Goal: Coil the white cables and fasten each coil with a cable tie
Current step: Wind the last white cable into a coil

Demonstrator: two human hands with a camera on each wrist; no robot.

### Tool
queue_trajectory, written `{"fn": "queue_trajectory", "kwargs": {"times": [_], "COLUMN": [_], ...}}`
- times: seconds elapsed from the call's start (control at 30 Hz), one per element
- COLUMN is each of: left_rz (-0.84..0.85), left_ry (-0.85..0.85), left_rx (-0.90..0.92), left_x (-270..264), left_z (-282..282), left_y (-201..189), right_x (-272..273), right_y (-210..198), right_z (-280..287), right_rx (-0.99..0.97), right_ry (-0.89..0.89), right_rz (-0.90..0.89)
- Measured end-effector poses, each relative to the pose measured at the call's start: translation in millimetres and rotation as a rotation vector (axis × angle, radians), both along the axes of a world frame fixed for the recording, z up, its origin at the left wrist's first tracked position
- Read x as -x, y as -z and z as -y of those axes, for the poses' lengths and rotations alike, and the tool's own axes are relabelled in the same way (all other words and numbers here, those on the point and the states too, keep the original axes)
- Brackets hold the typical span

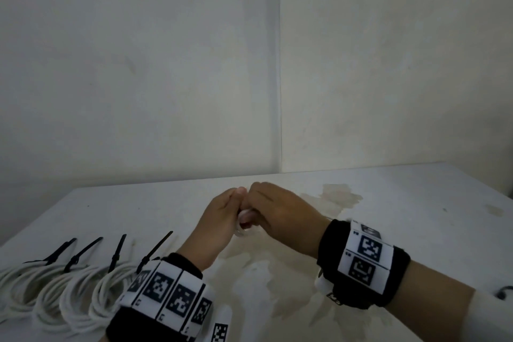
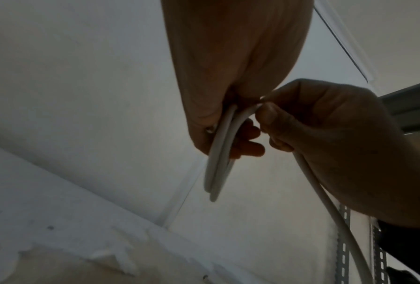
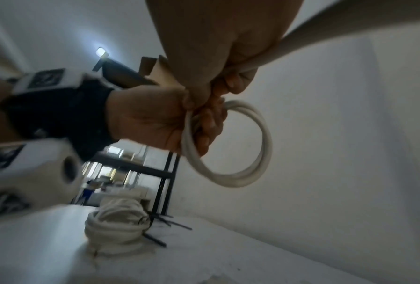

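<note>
Above the stained white table [image 1: 416, 203], a little right of the row of four finished white cable coils [image 1: 55, 294] that serves as landmark, the two hands meet over the work. The left hand [image 1: 222, 216] has its fingers curled through a small coil of round white plastic cable [image 3: 228, 173], two turns of which show in the right-wrist view, hanging as a ring below the fist with its opening facing sideways. The right hand [image 1: 280, 214] presses up against the left from the far side of the landmark row and pinches the free run of the same cable between thumb and forefinger; in the left-wrist view that run [image 2: 325, 201] trails down and away beneath the right wrist. The relation that governs the next turn: the loose length lies on the right hand's side, the gathered ring on the left's, so the right hand is judged to be the feeder and the left the holder. Each finished coil bears a black plastic cable tie [image 1: 155, 247] whose tail points away from the person. No loose tie can be seen near the hands; fastening is judged not yet due.
</note>
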State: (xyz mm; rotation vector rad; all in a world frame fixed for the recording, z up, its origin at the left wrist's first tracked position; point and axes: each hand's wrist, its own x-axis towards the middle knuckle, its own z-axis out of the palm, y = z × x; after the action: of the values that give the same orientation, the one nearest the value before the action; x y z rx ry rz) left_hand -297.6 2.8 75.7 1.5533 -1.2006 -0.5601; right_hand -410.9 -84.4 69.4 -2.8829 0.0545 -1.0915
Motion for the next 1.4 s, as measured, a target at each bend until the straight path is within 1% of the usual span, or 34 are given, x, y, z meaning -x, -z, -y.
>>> {"fn": "queue_trajectory", "kwargs": {"times": [0.1,0.13,0.17,0.27,0.33,0.4,0.47,0.53,0.57,0.63,0.7,0.73,0.8,0.87,0.93,0.97,1.0,1.1,1.2,1.27,1.33,1.4], "left_rz": [-0.140,-0.176,-0.217,-0.419,-0.513,-0.516,-0.482,-0.457,-0.442,-0.408,-0.378,-0.375,-0.403,-0.414,-0.418,-0.442,-0.490,-0.707,-0.826,-0.864,-0.864,-0.844], "left_ry": [0.095,0.118,0.134,0.132,0.112,0.103,0.107,0.108,0.108,0.116,0.138,0.148,0.162,0.172,0.159,0.142,0.120,0.055,0.006,-0.031,-0.070,-0.111], "left_rx": [-0.049,-0.055,-0.057,-0.062,-0.054,-0.064,-0.089,-0.107,-0.116,-0.145,-0.169,-0.170,-0.155,-0.128,-0.087,-0.053,-0.012,0.151,0.267,0.329,0.378,0.401], "left_x": [5.0,8.1,10.2,11.4,7.0,3.9,5.5,7.9,8.4,7.8,9.1,11.2,15.9,19.8,22.3,22.0,20.7,8.8,-7.5,-18.4,-27.5,-34.4], "left_z": [-2.6,-3.3,-3.2,-3.2,-4.4,-5.9,-6.7,-6.6,-6.5,-8.0,-8.8,-8.9,-8.6,-7.5,-6.3,-5.8,-5.1,-4.3,-5.1,-6.7,-8.9,-10.7], "left_y": [-0.2,-1.1,-1.8,-5.0,-7.9,-8.5,-8.0,-8.8,-10.0,-12.2,-13.4,-13.9,-14.8,-16.3,-18.0,-19.2,-20.5,-25.0,-29.7,-32.4,-33.7,-32.4], "right_x": [7.8,10.1,11.8,16.4,22.8,29.3,31.3,32.7,34.1,35.6,35.3,33.3,31.2,30.3,30.4,31.4,33.1,41.8,51.0,55.5,59.3,60.4], "right_y": [-16.3,-18.3,-19.6,-20.2,-20.5,-19.9,-18.1,-17.3,-17.7,-16.7,-15.0,-14.6,-17.8,-19.4,-20.4,-19.3,-17.4,-9.2,-3.0,-1.0,-0.2,1.2], "right_z": [0.7,2.6,4.4,13.0,23.3,33.0,37.4,35.6,32.9,29.6,31.6,33.0,33.9,35.8,32.0,30.9,31.4,39.1,45.3,49.7,54.8,58.7], "right_rx": [-0.362,-0.402,-0.391,-0.485,-0.576,-0.576,-0.525,-0.457,-0.402,-0.223,-0.055,-0.012,-0.065,-0.195,-0.330,-0.363,-0.387,-0.467,-0.508,-0.548,-0.595,-0.547], "right_ry": [0.070,0.052,0.040,-0.014,0.023,0.094,0.153,0.129,0.102,0.068,0.131,0.190,0.322,0.372,0.337,0.313,0.299,0.307,0.295,0.291,0.287,0.305], "right_rz": [-0.019,0.008,0.033,0.082,0.108,0.092,0.065,0.069,0.077,0.087,0.086,0.065,-0.039,-0.097,-0.080,-0.058,-0.044,-0.019,-0.020,-0.005,0.026,0.019]}}
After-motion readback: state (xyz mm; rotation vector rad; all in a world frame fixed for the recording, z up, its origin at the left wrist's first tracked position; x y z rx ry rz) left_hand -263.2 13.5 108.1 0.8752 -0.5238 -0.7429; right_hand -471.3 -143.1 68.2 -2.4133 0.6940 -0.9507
